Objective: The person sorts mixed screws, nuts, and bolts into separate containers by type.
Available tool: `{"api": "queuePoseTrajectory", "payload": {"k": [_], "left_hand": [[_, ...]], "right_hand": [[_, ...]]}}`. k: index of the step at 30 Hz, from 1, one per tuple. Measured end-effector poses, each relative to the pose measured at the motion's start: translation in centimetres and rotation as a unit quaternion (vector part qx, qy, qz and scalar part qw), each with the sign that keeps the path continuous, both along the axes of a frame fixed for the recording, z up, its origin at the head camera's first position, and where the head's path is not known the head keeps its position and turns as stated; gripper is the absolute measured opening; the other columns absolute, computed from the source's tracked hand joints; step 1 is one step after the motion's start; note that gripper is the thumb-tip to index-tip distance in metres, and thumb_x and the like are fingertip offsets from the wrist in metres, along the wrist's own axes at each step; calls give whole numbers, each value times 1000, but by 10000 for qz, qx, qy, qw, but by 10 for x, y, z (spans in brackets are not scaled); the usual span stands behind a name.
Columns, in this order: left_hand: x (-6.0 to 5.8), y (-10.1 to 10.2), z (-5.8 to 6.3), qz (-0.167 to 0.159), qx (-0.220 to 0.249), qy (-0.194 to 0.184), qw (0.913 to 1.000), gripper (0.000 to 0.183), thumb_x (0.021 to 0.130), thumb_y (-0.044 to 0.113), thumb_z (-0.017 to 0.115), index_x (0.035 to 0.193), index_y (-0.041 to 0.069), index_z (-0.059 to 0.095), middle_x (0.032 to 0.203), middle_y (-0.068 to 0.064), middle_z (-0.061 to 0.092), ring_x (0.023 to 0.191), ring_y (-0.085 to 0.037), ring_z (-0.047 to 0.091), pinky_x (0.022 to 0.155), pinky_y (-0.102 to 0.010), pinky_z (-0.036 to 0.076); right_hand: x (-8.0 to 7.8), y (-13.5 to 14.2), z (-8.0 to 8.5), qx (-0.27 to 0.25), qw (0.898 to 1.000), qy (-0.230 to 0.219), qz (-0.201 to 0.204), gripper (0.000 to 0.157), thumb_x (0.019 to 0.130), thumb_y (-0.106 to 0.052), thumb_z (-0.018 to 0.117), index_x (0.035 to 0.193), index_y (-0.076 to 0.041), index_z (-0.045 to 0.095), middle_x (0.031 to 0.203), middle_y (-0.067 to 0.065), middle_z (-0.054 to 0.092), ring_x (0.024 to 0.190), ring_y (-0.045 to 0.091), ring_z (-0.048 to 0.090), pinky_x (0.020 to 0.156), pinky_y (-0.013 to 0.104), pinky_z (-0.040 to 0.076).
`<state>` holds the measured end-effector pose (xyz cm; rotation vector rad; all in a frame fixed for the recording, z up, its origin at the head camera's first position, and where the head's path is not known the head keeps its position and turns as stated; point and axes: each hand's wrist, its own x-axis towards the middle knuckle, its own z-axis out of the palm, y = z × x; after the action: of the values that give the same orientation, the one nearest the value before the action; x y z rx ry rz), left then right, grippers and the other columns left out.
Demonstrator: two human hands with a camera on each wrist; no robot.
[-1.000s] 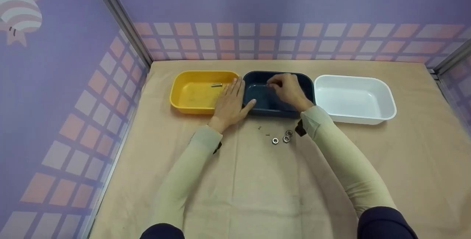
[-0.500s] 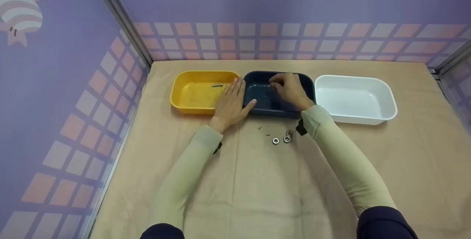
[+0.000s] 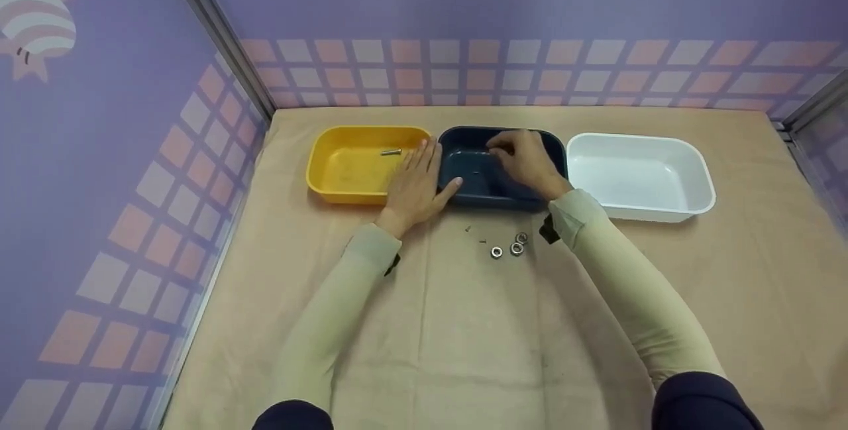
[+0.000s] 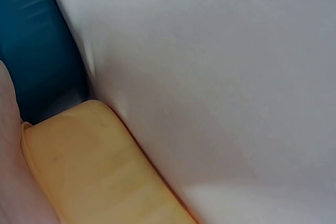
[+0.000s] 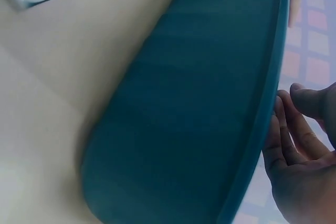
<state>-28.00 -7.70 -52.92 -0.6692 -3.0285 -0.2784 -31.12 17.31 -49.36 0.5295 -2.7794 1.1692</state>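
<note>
My left hand (image 3: 414, 181) lies with straight fingers across the adjoining rims of the yellow tray (image 3: 344, 198) and the dark blue tray (image 3: 490, 203). Over the blue tray is my right hand (image 3: 523, 161), its fingers loosely bent. In the right wrist view, nothing shows between its thumb (image 5: 310, 100) and fingers. A tiny dark piece (image 3: 476, 172), perhaps a small screw, lies on the blue tray's floor. One metal bolt (image 3: 391, 152) sits in the yellow tray. Before the blue tray are three hex nuts (image 3: 517, 248) and two tiny screws, one a small screw (image 3: 482, 241) near the nuts.
A white tray (image 3: 639, 211) stands right of the blue one, all three in a row. Beige cloth (image 3: 477, 350) covers the table. Purple patterned panels (image 3: 503, 12) rise behind and at the left.
A tiny piece now shows on the blue tray's floor, below my right fingers. The right hand has shifted slightly right; the left hand stays put.
</note>
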Motion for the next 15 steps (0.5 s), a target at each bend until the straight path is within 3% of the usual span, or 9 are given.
{"api": "queuePoseTrajectory", "payload": {"k": [10,15], "left_hand": [[-1,0,1,-45,82,-45,9999,90,111,66,28,171,1,13,180,-16,10,168,-29,7,137,-46,9],[0,0,1,-18,-5,-101,9999,90,111,66,28,171,1,11,180,-16,7,168,-29,5,137,-46,9]], "right_hand": [[16,5,4,-16,9989,375,283,17,103,-2,68,115,3,80,111,18,79,91,29,75,82,46,63],[28,5,7,-23,9983,436,379,17,103,-4,70,115,1,80,109,16,79,86,25,72,77,39,61]]}}
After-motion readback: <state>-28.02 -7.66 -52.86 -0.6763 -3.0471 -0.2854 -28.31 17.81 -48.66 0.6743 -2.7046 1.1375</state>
